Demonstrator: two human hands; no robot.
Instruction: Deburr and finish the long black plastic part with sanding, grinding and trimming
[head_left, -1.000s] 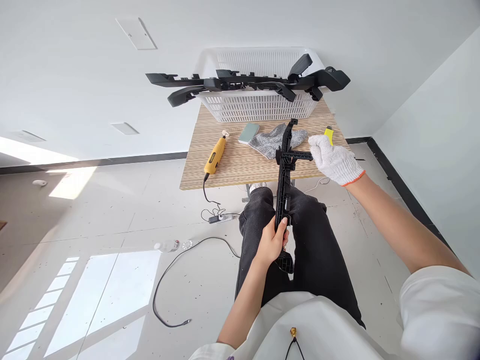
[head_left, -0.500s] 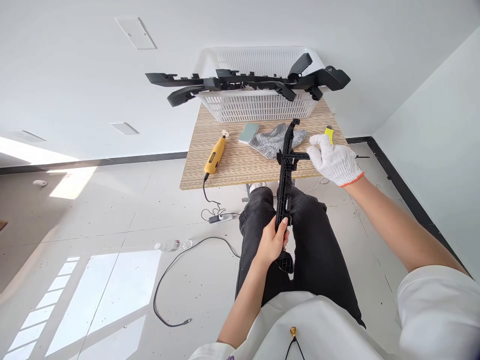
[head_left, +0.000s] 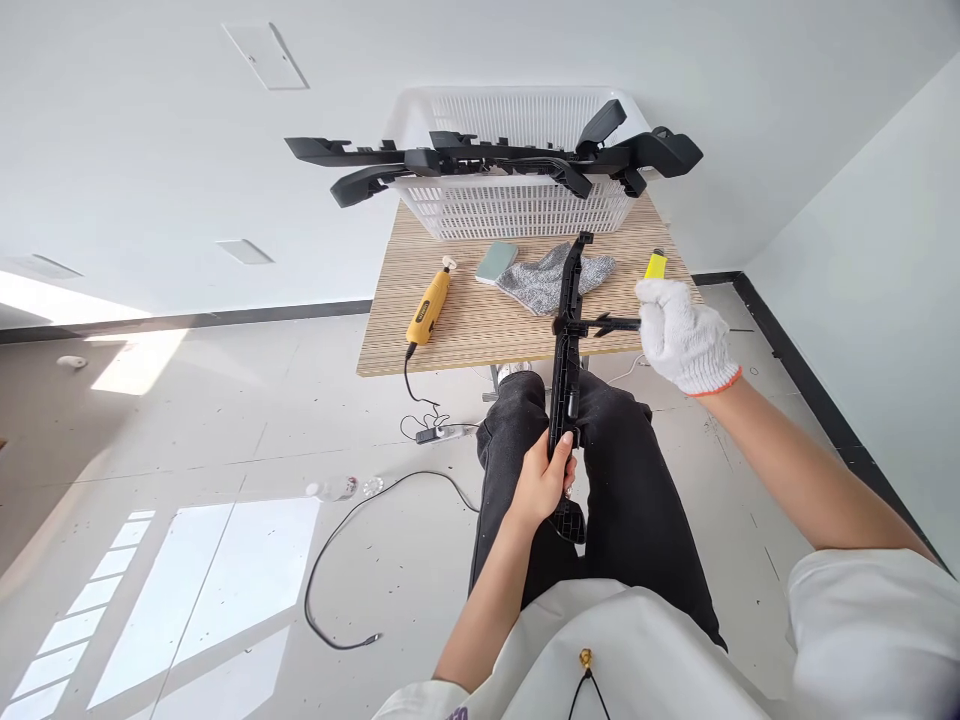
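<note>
My left hand [head_left: 541,478], bare, is wrapped round the lower end of a long black plastic trim piece [head_left: 564,385]. The piece stands out over my knees, its far end above the table. In a white knit glove, my right hand [head_left: 686,335] is closed on what looks like a black caliper [head_left: 619,323]. The caliper lies crosswise, its far end at the middle of the trim piece; a thin dark rod shows right of the glove. Just beyond the gloved fingers lies a yellow tool [head_left: 655,264], partly hidden.
A white basket [head_left: 517,210] at the table's back carries several black trim pieces [head_left: 525,158]. On the wood-grain table [head_left: 382,345] are a yellow rotary tool [head_left: 429,308], a pale green box [head_left: 496,262] and a grey knit glove [head_left: 536,283]. Cables [head_left: 330,545] and a bottle [head_left: 334,488] lie on the floor.
My right hand has moved right and slightly down, its fingers curled tighter. The caliper's notched part sits farther right from the trim piece. My left hand keeps its hold.
</note>
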